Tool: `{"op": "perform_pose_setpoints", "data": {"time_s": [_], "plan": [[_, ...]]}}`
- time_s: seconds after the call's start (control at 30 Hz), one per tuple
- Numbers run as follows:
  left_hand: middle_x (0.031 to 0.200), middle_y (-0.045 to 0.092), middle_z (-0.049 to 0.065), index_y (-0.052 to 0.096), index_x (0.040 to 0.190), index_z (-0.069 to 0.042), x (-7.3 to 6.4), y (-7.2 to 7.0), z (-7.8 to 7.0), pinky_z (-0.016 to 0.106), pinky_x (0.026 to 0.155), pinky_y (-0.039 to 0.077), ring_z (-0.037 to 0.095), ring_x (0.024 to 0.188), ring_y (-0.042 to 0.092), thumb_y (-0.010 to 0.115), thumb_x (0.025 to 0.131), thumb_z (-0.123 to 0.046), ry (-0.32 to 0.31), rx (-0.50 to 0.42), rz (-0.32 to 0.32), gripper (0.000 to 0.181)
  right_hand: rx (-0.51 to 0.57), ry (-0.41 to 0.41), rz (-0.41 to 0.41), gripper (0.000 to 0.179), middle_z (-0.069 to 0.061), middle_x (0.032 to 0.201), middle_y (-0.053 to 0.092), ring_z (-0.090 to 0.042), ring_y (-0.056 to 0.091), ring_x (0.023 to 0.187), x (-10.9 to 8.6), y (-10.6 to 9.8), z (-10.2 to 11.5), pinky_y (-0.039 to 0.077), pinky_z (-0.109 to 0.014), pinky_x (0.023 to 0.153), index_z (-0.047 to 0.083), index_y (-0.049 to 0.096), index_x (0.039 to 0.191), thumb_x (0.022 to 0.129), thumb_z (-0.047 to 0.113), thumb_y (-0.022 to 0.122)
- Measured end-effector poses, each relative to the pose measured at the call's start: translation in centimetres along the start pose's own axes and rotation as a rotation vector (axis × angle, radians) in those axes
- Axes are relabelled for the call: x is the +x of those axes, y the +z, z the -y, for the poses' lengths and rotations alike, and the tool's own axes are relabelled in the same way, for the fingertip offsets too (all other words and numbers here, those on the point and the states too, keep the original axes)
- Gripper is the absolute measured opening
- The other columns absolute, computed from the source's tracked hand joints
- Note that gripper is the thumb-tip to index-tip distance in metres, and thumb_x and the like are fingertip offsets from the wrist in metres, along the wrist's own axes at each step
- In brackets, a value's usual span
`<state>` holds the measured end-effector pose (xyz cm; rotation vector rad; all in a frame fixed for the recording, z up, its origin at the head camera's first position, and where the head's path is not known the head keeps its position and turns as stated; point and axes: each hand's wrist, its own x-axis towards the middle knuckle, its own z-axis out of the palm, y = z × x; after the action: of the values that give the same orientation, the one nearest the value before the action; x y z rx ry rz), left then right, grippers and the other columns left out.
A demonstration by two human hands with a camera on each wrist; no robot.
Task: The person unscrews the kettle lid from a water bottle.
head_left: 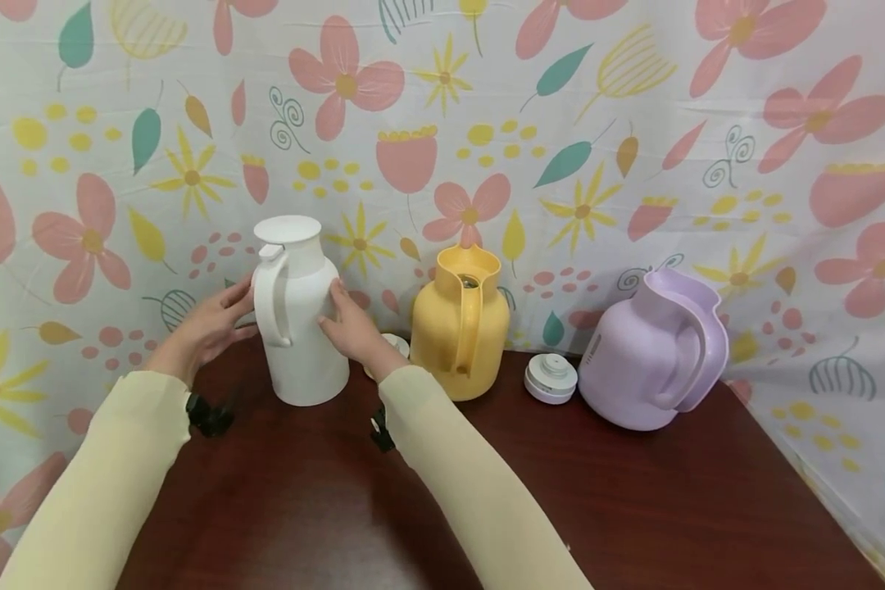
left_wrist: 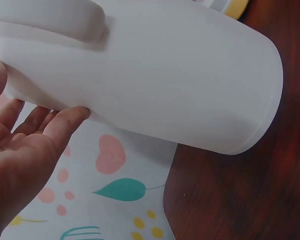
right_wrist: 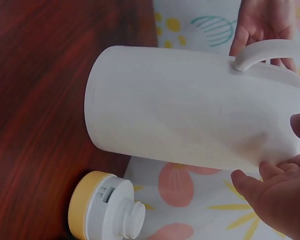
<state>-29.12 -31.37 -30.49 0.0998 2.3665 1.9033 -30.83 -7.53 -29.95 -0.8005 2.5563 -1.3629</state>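
Observation:
A white vacuum jug point(head_left: 306, 328) stands upright at the left of the table, its handle facing me and a flat white top covering its neck. My left hand point(head_left: 210, 332) holds its left side, with the thumb in front and fingertips at the edge of the body. From the other side my right hand point(head_left: 357, 328) grips the upper body, thumb towards me. In the right wrist view, the white jug point(right_wrist: 185, 107) lies between both hands. A yellow-rimmed stopper point(right_wrist: 110, 207) sits beside it, partly hidden behind my right wrist in the head view.
A yellow jug point(head_left: 457, 328) with an uncovered mouth stands right of my right hand. Farther right are a white stopper point(head_left: 551, 378) with a lilac rim and a lilac jug point(head_left: 645, 352). A floral cloth point(head_left: 428, 82) hangs behind the dark wooden table point(head_left: 324, 508).

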Motion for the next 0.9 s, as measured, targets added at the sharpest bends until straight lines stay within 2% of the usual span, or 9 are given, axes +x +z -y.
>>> {"op": "perform_pose_setpoints", "data": {"time_s": [0.1,0.27,0.4,0.53,0.6,0.67,0.8,0.87,0.9], "plan": [[0.172,-0.019,0.002,-0.006,0.164,-0.026,-1.2,0.3,0.1,0.059,0.126,0.021,0.038,0.161,0.002,0.044,0.105,-0.05,0.006,0.034,-0.002,0.081,0.0,-0.018,-0.016,0.07,-0.009,0.174,0.007,-0.019,0.009,0.162,-1.1,0.2,-0.2,0.014,-0.035,0.132,0.008,0.009,0.165,0.108,0.017,0.049],[0.172,-0.017,0.008,-0.009,0.164,-0.021,-3.0,1.2,0.3,0.061,0.124,0.022,0.042,0.159,0.003,0.042,0.107,-0.046,0.036,0.048,0.019,0.08,0.03,-0.049,-0.033,0.07,-0.008,0.173,0.012,-0.022,0.014,0.161,-3.2,0.3,-0.5,0.019,-0.039,0.131,0.01,0.014,0.164,0.107,0.019,0.052],[0.173,-0.012,0.012,-0.008,0.164,-0.02,-4.1,2.3,0.3,0.062,0.123,0.023,0.043,0.159,0.005,0.04,0.108,-0.046,0.064,0.043,0.022,0.078,0.071,-0.083,-0.037,0.067,-0.006,0.173,0.014,-0.021,0.016,0.161,-4.8,-0.2,-0.7,0.023,-0.041,0.13,0.009,0.018,0.163,0.106,0.018,0.053],[0.173,-0.008,0.016,-0.006,0.164,-0.021,-4.9,3.4,0.4,0.062,0.121,0.025,0.047,0.157,0.01,0.038,0.109,-0.044,0.078,0.063,0.008,0.075,0.054,-0.086,-0.027,0.067,-0.005,0.172,0.015,-0.019,0.017,0.161,-6.0,-0.7,-1.1,0.023,-0.041,0.13,0.009,0.019,0.163,0.106,0.018,0.053],[0.173,-0.004,0.017,-0.004,0.165,-0.02,-5.4,4.0,0.3,0.059,0.12,0.03,0.047,0.157,0.014,0.037,0.109,-0.044,0.076,0.084,-0.013,0.073,0.042,-0.097,-0.019,0.067,-0.007,0.172,0.015,-0.021,0.018,0.16,-6.6,-0.9,-1.3,0.023,-0.042,0.129,0.007,0.019,0.163,0.106,0.017,0.054],[0.173,-0.002,0.019,-0.003,0.165,-0.019,-5.9,4.4,0.3,0.051,0.117,0.039,0.047,0.156,0.018,0.037,0.109,-0.044,0.068,0.109,-0.035,0.073,0.039,-0.112,-0.01,0.068,-0.009,0.172,0.014,-0.023,0.019,0.16,-7.1,-1.1,-1.5,0.025,-0.043,0.129,0.006,0.019,0.162,0.106,0.015,0.054],[0.171,0.008,0.024,0.003,0.165,-0.014,-6.9,5.5,0.0,0.031,0.104,0.054,0.044,0.154,0.025,0.04,0.109,-0.043,0.066,0.15,-0.061,0.073,0.118,-0.147,0.035,0.069,-0.015,0.172,0.009,-0.03,0.017,0.16,-8.5,-1.8,-2.0,0.033,-0.049,0.124,0.0,0.015,0.162,0.105,0.009,0.053],[0.17,0.014,0.025,0.006,0.165,-0.013,-7.3,6.2,-0.1,0.03,0.102,0.056,0.044,0.151,0.032,0.043,0.109,-0.041,0.076,0.174,-0.071,0.072,0.168,-0.166,0.061,0.069,-0.018,0.171,0.006,-0.034,0.017,0.159,-9.4,-2.3,-2.4,0.036,-0.052,0.121,-0.003,0.013,0.161,0.105,0.006,0.052],[0.169,0.018,0.026,0.009,0.165,-0.012,-7.6,6.7,-0.2,0.033,0.104,0.055,0.043,0.15,0.034,0.045,0.109,-0.039,0.087,0.189,-0.078,0.071,0.184,-0.174,0.069,0.069,-0.02,0.171,0.006,-0.036,0.017,0.159,-9.9,-2.7,-2.6,0.037,-0.053,0.12,-0.004,0.012,0.161,0.105,0.005,0.052]]}}
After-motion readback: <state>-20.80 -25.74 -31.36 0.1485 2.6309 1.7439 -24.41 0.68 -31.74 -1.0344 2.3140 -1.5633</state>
